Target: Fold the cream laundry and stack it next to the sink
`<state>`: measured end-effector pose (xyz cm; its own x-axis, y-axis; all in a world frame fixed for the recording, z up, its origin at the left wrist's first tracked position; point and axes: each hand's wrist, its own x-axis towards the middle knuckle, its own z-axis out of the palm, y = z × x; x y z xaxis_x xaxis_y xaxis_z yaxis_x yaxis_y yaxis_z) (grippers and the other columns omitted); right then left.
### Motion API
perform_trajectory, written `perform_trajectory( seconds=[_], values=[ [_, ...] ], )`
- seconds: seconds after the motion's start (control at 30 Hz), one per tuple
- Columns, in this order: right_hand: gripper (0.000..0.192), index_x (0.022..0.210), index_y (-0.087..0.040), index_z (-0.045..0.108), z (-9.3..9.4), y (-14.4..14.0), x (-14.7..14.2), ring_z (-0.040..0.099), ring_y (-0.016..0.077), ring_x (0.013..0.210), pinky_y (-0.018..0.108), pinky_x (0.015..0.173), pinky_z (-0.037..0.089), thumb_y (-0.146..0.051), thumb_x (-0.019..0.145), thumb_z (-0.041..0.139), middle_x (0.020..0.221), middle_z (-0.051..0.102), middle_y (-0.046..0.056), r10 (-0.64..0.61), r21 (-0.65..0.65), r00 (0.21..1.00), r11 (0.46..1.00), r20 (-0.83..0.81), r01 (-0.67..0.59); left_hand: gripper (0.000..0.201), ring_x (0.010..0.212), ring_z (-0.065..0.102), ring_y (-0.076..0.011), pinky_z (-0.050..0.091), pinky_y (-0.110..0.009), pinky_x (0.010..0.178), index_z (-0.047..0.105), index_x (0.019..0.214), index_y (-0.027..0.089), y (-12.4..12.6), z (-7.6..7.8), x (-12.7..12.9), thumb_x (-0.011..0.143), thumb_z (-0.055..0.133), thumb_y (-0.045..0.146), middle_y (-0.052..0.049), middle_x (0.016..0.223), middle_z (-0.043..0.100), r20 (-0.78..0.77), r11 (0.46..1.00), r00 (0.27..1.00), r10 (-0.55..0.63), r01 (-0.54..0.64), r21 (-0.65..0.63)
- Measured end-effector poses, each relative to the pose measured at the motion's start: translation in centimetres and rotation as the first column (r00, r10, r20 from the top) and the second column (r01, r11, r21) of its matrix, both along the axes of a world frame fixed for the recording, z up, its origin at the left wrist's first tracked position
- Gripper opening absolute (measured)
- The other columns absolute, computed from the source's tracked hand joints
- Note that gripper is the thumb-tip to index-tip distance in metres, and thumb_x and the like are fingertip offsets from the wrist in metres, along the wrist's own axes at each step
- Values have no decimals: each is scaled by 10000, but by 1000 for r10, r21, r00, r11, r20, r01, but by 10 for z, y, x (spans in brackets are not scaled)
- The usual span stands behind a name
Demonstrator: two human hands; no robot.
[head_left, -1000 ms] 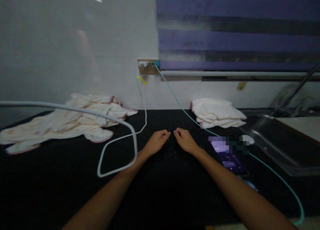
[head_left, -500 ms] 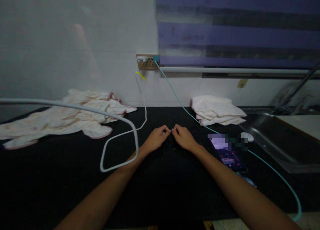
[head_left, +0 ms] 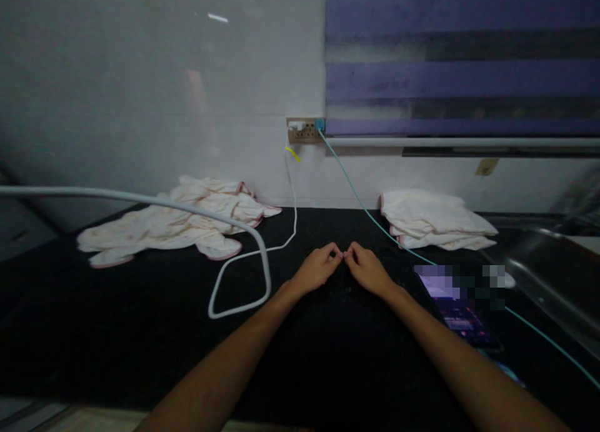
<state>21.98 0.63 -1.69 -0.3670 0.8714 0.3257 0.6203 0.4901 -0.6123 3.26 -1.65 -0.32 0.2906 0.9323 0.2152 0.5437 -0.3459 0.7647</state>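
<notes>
Judging from the neat stack of folded cloths (head_left: 438, 219) at the back right of the desk (head_left: 140, 332) and the loose pile of cloths (head_left: 178, 222) at the back left, I took the folding as partly done, with the loose heap left. My left hand (head_left: 317, 271) and right hand (head_left: 368, 272) lay fingertip to fingertip mid-desk, fingers curled, pinching nothing I could make out. Both piles sat well apart from them, with a white cable (head_left: 262, 257) nearer the left hand and a phone (head_left: 462, 310) by my right forearm.

Black counter (head_left: 117, 332), cream cloths edged pink (head_left: 178, 222), white cable (head_left: 262, 257), teal cable (head_left: 370, 216), purple-striped blind (head_left: 462, 57).
</notes>
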Motion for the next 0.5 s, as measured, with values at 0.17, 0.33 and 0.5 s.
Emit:
perform_trajectory(
  seconds=[0.17,0.33,0.5],
  values=[
    [58,985,-236,545,1,0,0,638,185,755,271,692,380,-249,983,489,819,663,5,18,-3,997,1000,-78,-18,275,549,500,-138,324,-262,561,548,1030,217,-3,1,2,1048,371,426,32,651,549,-28,995,997,68,-66,70],
    [111,950,-229,585,0,0,0,644,191,746,279,699,399,-195,943,479,805,675,20,13,22,995,1000,-99,-10,188,817,601,-198,435,-332,774,577,941,225,4,4,-14,1011,460,354,-45,883,638,-102,964,980,173,-147,224],
    [145,905,-220,613,0,-2,-1,628,177,718,272,679,376,-172,936,480,778,674,17,36,-10,998,999,-47,-36,116,1161,547,-300,405,-457,1091,576,1018,192,22,20,-89,935,500,222,-127,1106,592,-8,797,861,509,-468,382]
  ],
)
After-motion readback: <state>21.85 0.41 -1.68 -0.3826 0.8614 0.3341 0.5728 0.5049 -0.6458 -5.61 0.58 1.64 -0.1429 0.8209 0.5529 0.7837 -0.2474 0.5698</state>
